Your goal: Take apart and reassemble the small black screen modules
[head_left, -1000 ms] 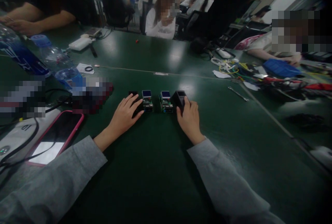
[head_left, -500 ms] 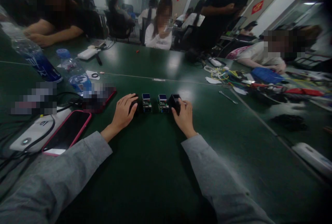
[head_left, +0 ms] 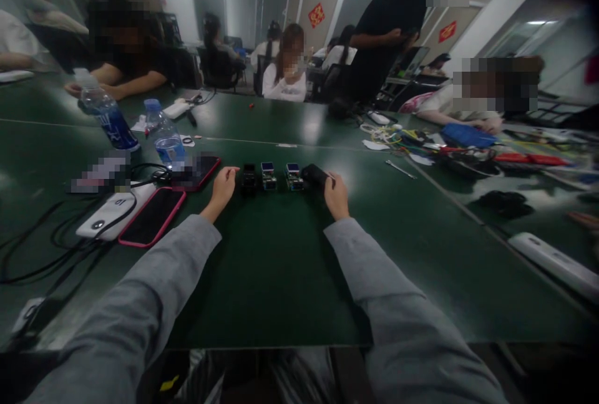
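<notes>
Drawn back from the left black case [head_left: 248, 178], the left hand [head_left: 224, 186] now sits just beside it, fingers loosely bent and gripping nothing visible. Two circuit boards [head_left: 268, 177] [head_left: 294, 177] stand between that case and the right black case [head_left: 315, 176], whose near end the right hand [head_left: 337, 195] appears to pinch; how firmly, I cannot tell. Adjusting the row seems the step in hand; the next move calls for light fingertip control beside the boards. Around them spreads the green table [head_left: 281, 267], with a pink-edged phone [head_left: 153, 217] leftward and a wrench [head_left: 401, 169] rightward.
</notes>
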A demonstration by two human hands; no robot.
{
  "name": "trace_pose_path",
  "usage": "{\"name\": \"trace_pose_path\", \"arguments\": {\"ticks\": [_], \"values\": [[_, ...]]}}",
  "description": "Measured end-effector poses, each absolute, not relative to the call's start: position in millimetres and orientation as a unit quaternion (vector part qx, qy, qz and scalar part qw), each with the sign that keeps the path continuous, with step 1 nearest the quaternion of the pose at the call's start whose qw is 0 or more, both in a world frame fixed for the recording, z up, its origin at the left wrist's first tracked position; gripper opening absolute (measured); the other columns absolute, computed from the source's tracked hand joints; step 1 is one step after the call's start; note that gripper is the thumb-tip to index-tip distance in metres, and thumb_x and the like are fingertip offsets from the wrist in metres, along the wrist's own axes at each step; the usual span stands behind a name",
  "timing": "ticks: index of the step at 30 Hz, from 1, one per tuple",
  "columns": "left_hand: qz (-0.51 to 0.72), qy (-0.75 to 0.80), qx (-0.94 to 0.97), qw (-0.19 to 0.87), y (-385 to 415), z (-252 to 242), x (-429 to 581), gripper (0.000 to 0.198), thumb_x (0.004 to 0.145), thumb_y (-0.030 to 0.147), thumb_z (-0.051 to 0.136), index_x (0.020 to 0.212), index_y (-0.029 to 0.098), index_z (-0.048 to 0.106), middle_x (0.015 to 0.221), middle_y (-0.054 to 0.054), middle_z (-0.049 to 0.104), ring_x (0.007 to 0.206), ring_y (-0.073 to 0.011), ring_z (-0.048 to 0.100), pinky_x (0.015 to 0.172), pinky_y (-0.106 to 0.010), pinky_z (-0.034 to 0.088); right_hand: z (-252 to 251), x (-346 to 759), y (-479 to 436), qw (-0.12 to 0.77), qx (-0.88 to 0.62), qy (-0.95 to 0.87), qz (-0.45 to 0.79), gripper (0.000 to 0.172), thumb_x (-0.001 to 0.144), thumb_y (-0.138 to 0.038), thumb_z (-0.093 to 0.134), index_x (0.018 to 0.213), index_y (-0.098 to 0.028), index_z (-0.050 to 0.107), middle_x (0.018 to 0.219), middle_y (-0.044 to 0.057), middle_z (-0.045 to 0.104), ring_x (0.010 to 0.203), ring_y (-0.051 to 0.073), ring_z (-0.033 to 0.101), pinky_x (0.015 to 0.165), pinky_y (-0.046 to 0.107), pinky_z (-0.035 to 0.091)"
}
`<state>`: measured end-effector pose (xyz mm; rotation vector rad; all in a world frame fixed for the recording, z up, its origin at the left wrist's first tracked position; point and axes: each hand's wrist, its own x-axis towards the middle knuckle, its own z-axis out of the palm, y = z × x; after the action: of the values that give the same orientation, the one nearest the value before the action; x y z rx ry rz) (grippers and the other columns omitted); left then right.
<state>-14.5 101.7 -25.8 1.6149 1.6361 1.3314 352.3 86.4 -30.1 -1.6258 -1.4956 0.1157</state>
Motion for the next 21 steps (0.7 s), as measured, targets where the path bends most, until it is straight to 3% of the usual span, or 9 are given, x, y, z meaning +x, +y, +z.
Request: {"name": "trace_pose_path", "arguments": {"ticks": [2, 6, 10, 13, 16, 21], "values": [[0.489, 0.598, 0.587, 0.24, 103, -27, -15, 0.028, 0.102, 0.03, 0.044, 0.108, 0.022, 0.07, 0.12, -0.008, 0.073, 0.115, -0.0261, 0.066, 0.105, -0.043, 0.049, -32, 356, 89, 0.447, -0.676, -0.586, 0.024, 0.058, 0.106, -0.05, 0.028, 0.133, -0.009, 0.059, 0.123, 0.022, 0.065, 0.118, 0.029, 0.058, 0.109, 0.053, 0.043], [0.503, 0.582, 0.596, 0.231, 102, -30, -15, 0.027, 0.102, 0.03, 0.044, 0.11, 0.021, 0.069, 0.122, -0.009, 0.073, 0.116, -0.025, 0.066, 0.106, -0.04, 0.048, -34, 353, 87, 0.396, -0.646, -0.649, -0.071, 0.06, 0.102, -0.057, 0.041, 0.133, -0.01, 0.063, 0.128, 0.021, 0.062, 0.123, 0.031, 0.052, 0.11, 0.05, 0.039], [0.497, 0.586, 0.596, 0.234, 101, -30, -15, 0.026, 0.102, 0.029, 0.045, 0.109, 0.021, 0.069, 0.121, -0.009, 0.073, 0.116, -0.0255, 0.065, 0.107, -0.04, 0.047, -31, 351, 84, 0.378, -0.664, -0.643, -0.054, 0.057, 0.105, -0.052, 0.034, 0.117, -0.011, 0.071, 0.112, 0.019, 0.066, 0.107, 0.028, 0.057, 0.1, 0.045, 0.044], [0.493, 0.588, 0.596, 0.236, 100, -28, -14, 0.026, 0.102, 0.029, 0.045, 0.107, 0.022, 0.069, 0.122, -0.009, 0.072, 0.117, -0.026, 0.065, 0.107, -0.042, 0.047, -28, 356, 83, 0.416, -0.7, -0.579, -0.044, 0.062, 0.107, -0.053, 0.025, 0.107, -0.01, 0.069, 0.106, 0.021, 0.068, 0.102, 0.029, 0.059, 0.1, 0.049, 0.044], [0.49, 0.591, 0.597, 0.232, 100, -27, -13, 0.025, 0.101, 0.027, 0.045, 0.105, 0.023, 0.069, 0.121, -0.008, 0.072, 0.118, -0.0254, 0.064, 0.108, -0.041, 0.046, -28, 360, 84, 0.441, -0.691, -0.569, -0.059, 0.062, 0.103, -0.059, 0.038, 0.126, -0.006, 0.061, 0.123, 0.025, 0.064, 0.116, 0.032, 0.056, 0.106, 0.053, 0.042], [0.479, 0.592, 0.606, 0.23, 98, -26, -13, 0.024, 0.101, 0.026, 0.045, 0.105, 0.023, 0.069, 0.12, -0.008, 0.072, 0.118, -0.0245, 0.064, 0.109, -0.041, 0.046, -27, 355, 68, 0.363, -0.658, -0.66, -0.006, 0.064, 0.096, -0.047, 0.053, 0.139, 0.0, 0.051, 0.134, 0.028, 0.057, 0.127, 0.034, 0.053, 0.111, 0.051, 0.042]]}}
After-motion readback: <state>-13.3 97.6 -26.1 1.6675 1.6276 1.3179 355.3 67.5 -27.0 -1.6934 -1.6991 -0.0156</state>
